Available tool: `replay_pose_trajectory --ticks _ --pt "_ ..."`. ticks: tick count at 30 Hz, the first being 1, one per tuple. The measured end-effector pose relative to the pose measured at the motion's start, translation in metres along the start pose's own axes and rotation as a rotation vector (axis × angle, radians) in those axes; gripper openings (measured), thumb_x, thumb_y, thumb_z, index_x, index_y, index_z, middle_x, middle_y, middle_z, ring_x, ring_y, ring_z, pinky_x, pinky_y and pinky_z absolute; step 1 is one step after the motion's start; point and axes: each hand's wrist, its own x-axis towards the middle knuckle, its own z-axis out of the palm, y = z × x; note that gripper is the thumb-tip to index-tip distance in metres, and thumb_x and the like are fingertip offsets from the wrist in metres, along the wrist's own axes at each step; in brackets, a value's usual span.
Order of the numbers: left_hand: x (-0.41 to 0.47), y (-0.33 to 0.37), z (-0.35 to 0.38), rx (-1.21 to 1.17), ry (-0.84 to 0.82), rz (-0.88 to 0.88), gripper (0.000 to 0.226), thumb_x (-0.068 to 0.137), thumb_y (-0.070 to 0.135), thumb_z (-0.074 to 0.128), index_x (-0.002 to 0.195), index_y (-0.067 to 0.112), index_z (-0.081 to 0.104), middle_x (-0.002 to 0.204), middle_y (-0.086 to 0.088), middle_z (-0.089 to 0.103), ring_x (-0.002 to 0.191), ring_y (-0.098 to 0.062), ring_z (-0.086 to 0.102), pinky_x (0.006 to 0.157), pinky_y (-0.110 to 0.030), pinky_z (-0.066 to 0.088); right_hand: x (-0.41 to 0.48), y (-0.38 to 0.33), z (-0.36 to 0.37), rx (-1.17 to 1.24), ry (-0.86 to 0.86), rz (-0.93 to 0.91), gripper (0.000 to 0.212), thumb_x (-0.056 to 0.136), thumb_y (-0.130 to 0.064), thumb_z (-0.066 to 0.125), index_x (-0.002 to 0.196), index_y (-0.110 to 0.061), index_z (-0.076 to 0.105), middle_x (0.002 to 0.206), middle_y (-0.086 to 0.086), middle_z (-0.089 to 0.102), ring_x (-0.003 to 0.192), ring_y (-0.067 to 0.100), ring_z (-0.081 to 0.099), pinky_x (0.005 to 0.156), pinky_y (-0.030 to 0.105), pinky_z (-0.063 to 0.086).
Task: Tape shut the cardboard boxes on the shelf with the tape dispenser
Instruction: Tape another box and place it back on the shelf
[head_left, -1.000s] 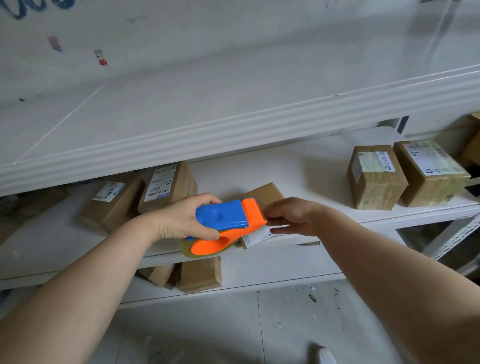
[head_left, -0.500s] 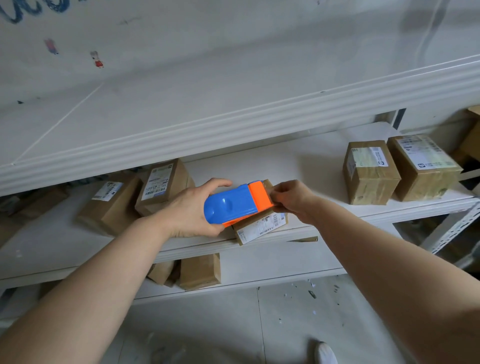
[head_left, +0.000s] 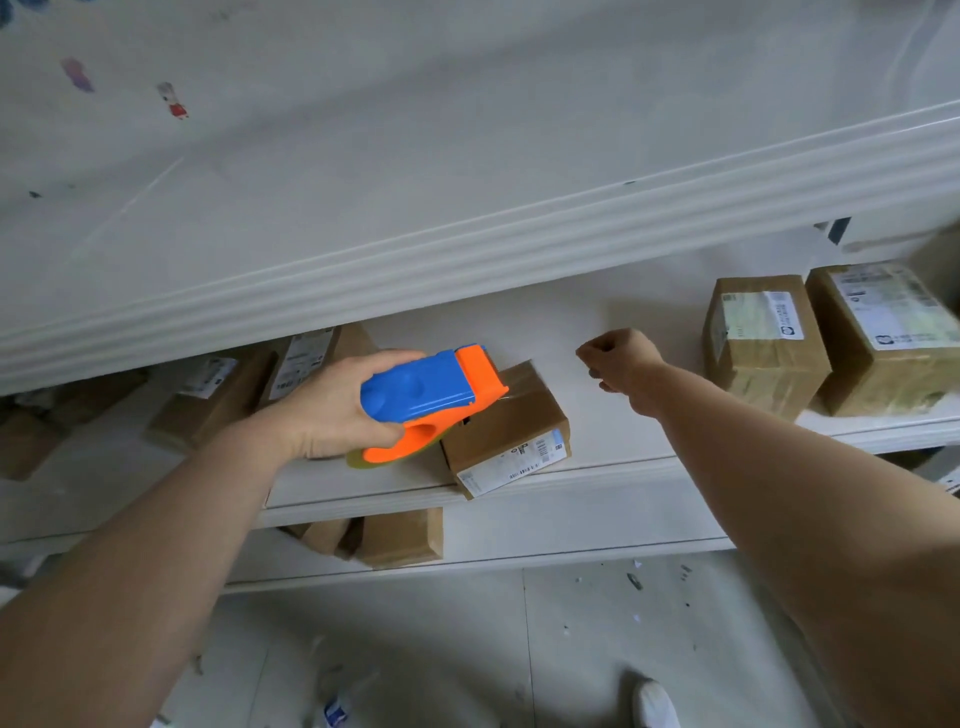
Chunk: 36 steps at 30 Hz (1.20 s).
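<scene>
Gripping the blue and orange tape dispenser (head_left: 423, 397) with fingers and thumb wrapped round its body, your left hand (head_left: 332, 410) sets its orange nose on top of a small cardboard box (head_left: 506, 428) that lies askew at the front of the middle shelf (head_left: 623, 467), one labelled corner jutting past the lip. Your right hand (head_left: 621, 364) hovers over bare shelf to the right of that box, apart from it, fingers curled in with nothing visible in them. Two labelled boxes (head_left: 763, 343) stand side by side farther right, shadowed boxes (head_left: 218, 395) sit behind your left wrist, and lower boxes (head_left: 400, 538) lie on the shelf beneath.
</scene>
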Motion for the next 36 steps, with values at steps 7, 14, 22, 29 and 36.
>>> replay_pose_trajectory --ticks 7,14,22,29,36 --pt "0.020 0.007 0.006 -0.017 -0.037 -0.031 0.069 0.058 0.022 0.068 0.111 0.061 0.049 0.115 0.021 0.061 0.102 0.003 0.058 0.086 -0.018 0.046 0.027 0.023 0.002 0.001 -0.081 0.078 0.033 0.090 -0.017 0.058 0.109 0.009 0.063 0.069 0.002 0.060 0.075 0.020 0.054 0.069 0.032 0.043" --pt "0.028 0.004 0.008 -0.011 -0.050 -0.045 0.073 0.058 0.022 0.069 0.120 0.053 0.049 0.118 0.023 0.059 0.104 0.004 0.058 0.083 -0.013 0.043 0.034 0.032 0.009 0.033 -0.098 0.089 0.030 0.090 -0.017 0.059 0.107 0.007 0.065 0.068 0.001 0.058 0.077 0.019 0.054 0.071 0.030 0.046" --pt "0.031 -0.003 0.006 0.017 -0.055 -0.051 0.071 0.058 0.021 0.068 0.118 0.055 0.051 0.115 0.018 0.063 0.103 -0.005 0.060 0.089 -0.029 0.049 0.037 0.038 0.021 0.092 -0.127 0.097 0.028 0.089 -0.014 0.058 0.103 0.009 0.065 0.071 0.004 0.057 0.076 0.019 0.050 0.064 0.027 0.043" --pt "0.033 -0.009 0.006 0.053 -0.081 -0.070 0.075 0.053 0.035 0.067 0.124 0.053 0.049 0.113 0.019 0.063 0.100 -0.003 0.060 0.084 -0.027 0.049 0.033 0.050 0.035 0.170 -0.161 0.141 0.015 0.092 -0.015 0.058 0.094 -0.005 0.068 0.066 0.003 0.055 0.061 0.016 0.047 0.058 0.022 0.041" --pt "0.036 -0.011 0.007 0.042 -0.091 -0.082 0.071 0.054 0.030 0.066 0.116 0.059 0.049 0.110 0.019 0.063 0.095 -0.002 0.060 0.078 -0.019 0.044 0.025 0.065 0.055 0.406 -0.228 0.191 0.016 0.096 -0.018 0.057 0.096 -0.004 0.063 0.074 0.007 0.059 0.072 0.021 0.055 0.073 0.034 0.051"
